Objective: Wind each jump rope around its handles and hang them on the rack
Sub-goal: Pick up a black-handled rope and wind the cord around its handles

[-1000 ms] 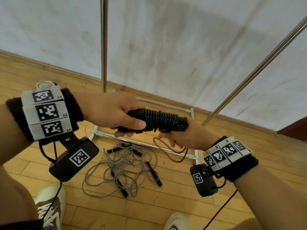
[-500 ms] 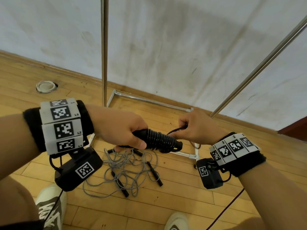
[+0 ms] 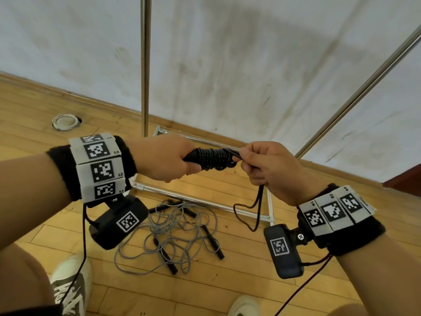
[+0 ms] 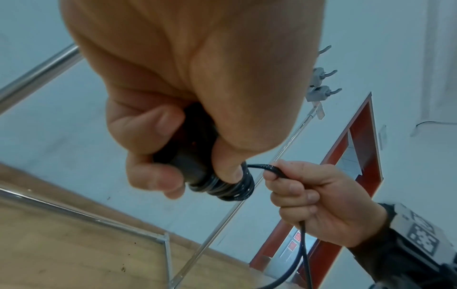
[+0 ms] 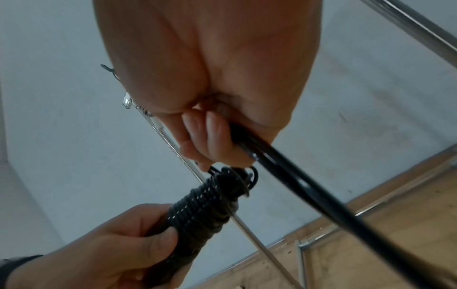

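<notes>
My left hand [image 3: 166,159] grips the black handles [image 4: 188,156] of a black jump rope, whose cord is coiled in tight turns [image 3: 216,158] around them. My right hand [image 3: 265,166] pinches the loose end of that cord right at the coil; a short loop of it [image 3: 252,213] hangs below the fist. The wrist views show the same coil [image 5: 205,207] and the cord [image 5: 284,168] running through my right fingers. On the floor lies a tangle of grey jump ropes [image 3: 173,233] with black handles. The rack's steel posts [image 3: 144,65] rise behind my hands.
The rack's base frame [image 3: 200,201] lies on the wooden floor against a white wall, with a slanted pole [image 3: 355,92] at the right. Hooks [image 4: 323,91] show high on the rack. My shoes [image 3: 70,286] stand at the bottom edge. A white round fitting [image 3: 65,122] sits at the left.
Both hands rose. My right hand came from under the coil, round its top, and now holds the cord end level with the coil's tip. The hanging loop is shorter.
</notes>
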Demonstrator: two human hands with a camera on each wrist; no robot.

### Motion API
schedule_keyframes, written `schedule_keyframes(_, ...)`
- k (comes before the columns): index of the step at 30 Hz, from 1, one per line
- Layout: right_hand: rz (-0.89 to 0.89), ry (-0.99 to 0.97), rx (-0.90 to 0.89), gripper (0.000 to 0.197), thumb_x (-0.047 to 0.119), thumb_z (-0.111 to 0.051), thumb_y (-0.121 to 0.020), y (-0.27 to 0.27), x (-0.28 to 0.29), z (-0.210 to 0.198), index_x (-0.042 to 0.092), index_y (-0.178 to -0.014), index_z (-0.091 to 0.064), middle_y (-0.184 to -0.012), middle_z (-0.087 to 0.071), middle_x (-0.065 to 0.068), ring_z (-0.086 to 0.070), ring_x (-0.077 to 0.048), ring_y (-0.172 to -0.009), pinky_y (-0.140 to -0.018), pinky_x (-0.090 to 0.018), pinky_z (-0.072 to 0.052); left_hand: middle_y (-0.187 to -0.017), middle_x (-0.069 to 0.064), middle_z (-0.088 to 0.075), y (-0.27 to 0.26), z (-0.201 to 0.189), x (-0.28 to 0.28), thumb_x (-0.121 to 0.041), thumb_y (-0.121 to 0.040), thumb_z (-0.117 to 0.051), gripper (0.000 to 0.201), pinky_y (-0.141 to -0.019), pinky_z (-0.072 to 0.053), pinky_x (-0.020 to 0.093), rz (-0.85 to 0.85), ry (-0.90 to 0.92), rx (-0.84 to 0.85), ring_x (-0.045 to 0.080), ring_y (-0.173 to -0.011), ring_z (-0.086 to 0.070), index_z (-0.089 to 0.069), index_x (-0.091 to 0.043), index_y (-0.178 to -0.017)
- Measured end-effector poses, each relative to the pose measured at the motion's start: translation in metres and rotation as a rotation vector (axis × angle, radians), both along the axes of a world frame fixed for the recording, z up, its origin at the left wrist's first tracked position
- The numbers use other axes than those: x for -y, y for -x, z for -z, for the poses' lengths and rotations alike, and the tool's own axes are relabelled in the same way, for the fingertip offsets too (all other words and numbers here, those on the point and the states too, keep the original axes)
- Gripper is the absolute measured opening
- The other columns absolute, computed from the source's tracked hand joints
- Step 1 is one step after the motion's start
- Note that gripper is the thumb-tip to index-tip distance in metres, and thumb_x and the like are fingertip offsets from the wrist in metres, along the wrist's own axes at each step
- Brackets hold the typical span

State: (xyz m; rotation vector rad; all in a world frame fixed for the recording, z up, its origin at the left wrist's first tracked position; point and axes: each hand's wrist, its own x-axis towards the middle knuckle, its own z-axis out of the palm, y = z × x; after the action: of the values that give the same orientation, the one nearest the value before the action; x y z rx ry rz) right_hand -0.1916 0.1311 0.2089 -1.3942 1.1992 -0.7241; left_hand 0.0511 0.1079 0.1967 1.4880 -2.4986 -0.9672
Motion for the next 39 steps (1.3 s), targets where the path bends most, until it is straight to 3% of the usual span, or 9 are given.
schedule_keyframes(8, 0.013, -0.013, 0.176, 0.023, 0.010, -0.040, -0.104, -0.015, -0.012, 0.000, -0.005, -0.112, -0.055, -0.073, -0.065, -0.013, -0.050, -0.013, -0.051, -0.048, -0.023, -0.042, -0.079, 0.003, -0.068, -0.002, -0.005, 0.009, -0.039, -0.096, -0.055, 0.017, -0.059, -0.058, 0.039, -0.171, 0.186, -0.143, 0.020, -0.063, -0.067, -0.060, -0.022, -0.096)
schedule_keyframes(16, 0.028, 0.000, 0.258, 0.024, 0.009, -0.040, -0.104, -0.024, -0.014, 0.009, 0.001, -0.115, -0.060, -0.078, -0.068, -0.012, -0.051, -0.012, -0.055, -0.049, -0.022, -0.042, -0.075, -0.002, -0.069, -0.003, -0.011, 0.011, -0.036, -0.095, -0.058, 0.012, -0.049, -0.048, 0.022, -0.299, 0.214, -0.307, 0.008, -0.055, -0.066, -0.058, -0.027, -0.088)
schedule_keyframes(21, 0.001, 0.055, 0.089, 0.025, 0.013, -0.044, -0.103, -0.020, -0.011, 0.024, 0.007, -0.107, -0.069, -0.079, -0.069, -0.009, -0.058, -0.013, -0.062, -0.055, -0.025, -0.046, -0.071, -0.001, -0.070, -0.005, -0.016, 0.003, -0.034, -0.096, -0.057, 0.013, -0.051, -0.047, 0.020, -0.222, 0.133, -0.363, 0.009, -0.054, -0.066, -0.060, -0.023, -0.089)
schedule_keyframes(25, -0.050, 0.073, -0.119, 0.037, 0.042, -0.053, -0.096, -0.013, -0.010, 0.026, 0.012, -0.085, -0.073, -0.065, -0.065, -0.004, -0.055, -0.013, -0.050, -0.047, -0.022, -0.043, -0.075, 0.004, -0.070, -0.008, -0.021, -0.007, -0.030, -0.097, -0.056, 0.016, -0.050, -0.046, 0.019, -0.101, -0.019, -0.446, 0.014, -0.057, -0.065, -0.062, -0.016, -0.103)
schedule_keyframes(28, -0.064, 0.131, -0.237, 0.046, 0.056, -0.060, -0.082, -0.006, -0.007, 0.025, 0.012, -0.080, -0.072, -0.059, -0.061, 0.000, -0.053, -0.012, -0.048, -0.053, -0.025, -0.049, -0.074, 0.005, -0.069, -0.011, -0.024, -0.009, -0.029, -0.097, -0.056, 0.020, -0.050, -0.045, 0.024, -0.024, -0.084, -0.453, 0.017, -0.057, -0.063, -0.062, -0.016, -0.110)
schedule_keyframes(31, -0.092, 0.103, -0.195, 0.028, 0.034, -0.067, -0.085, 0.000, -0.004, 0.027, 0.009, -0.096, -0.075, -0.065, -0.062, 0.001, -0.057, -0.010, -0.063, -0.069, -0.032, -0.059, -0.072, 0.003, -0.068, -0.013, -0.025, -0.013, -0.027, -0.098, -0.055, 0.015, -0.048, -0.044, 0.022, 0.067, -0.151, -0.469, 0.015, -0.056, -0.062, -0.063, -0.036, -0.089)
schedule_keyframes(33, -0.119, 0.094, -0.156, 0.016, 0.007, -0.066, -0.089, 0.002, -0.003, 0.029, 0.002, -0.103, -0.072, -0.082, -0.069, -0.008, -0.062, -0.018, -0.079, -0.076, -0.030, -0.059, -0.072, 0.003, -0.068, -0.011, -0.023, -0.015, -0.025, -0.099, -0.055, 0.019, -0.048, -0.045, 0.022, 0.122, -0.189, -0.445, 0.016, -0.056, -0.062, -0.062, -0.037, -0.086)
schedule_keyframes(35, -0.130, 0.147, -0.236, 0.009, -0.003, -0.063, -0.089, 0.005, -0.001, 0.029, 0.002, -0.088, -0.071, -0.077, -0.070, -0.001, -0.065, -0.014, -0.077, -0.072, -0.021, -0.056, -0.072, 0.001, -0.068, -0.009, -0.021, -0.018, -0.025, -0.098, -0.056, 0.008, -0.048, -0.045, 0.020, 0.153, -0.227, -0.401, 0.016, -0.056, -0.063, -0.061, -0.025, -0.091)
schedule_keyframes(39, -0.226, 0.366, -0.598, 0.049, -0.006, -0.062, -0.086, 0.009, 0.004, 0.030, 0.034, -0.057, -0.059, -0.051, -0.059, 0.019, -0.055, 0.003, -0.051, -0.053, -0.013, -0.044, -0.073, 0.002, -0.069, -0.004, -0.015, -0.021, -0.026, -0.099, -0.056, 0.010, -0.054, -0.048, 0.019, 0.216, -0.233, -0.294, 0.014, -0.057, -0.065, -0.058, -0.020, -0.091)
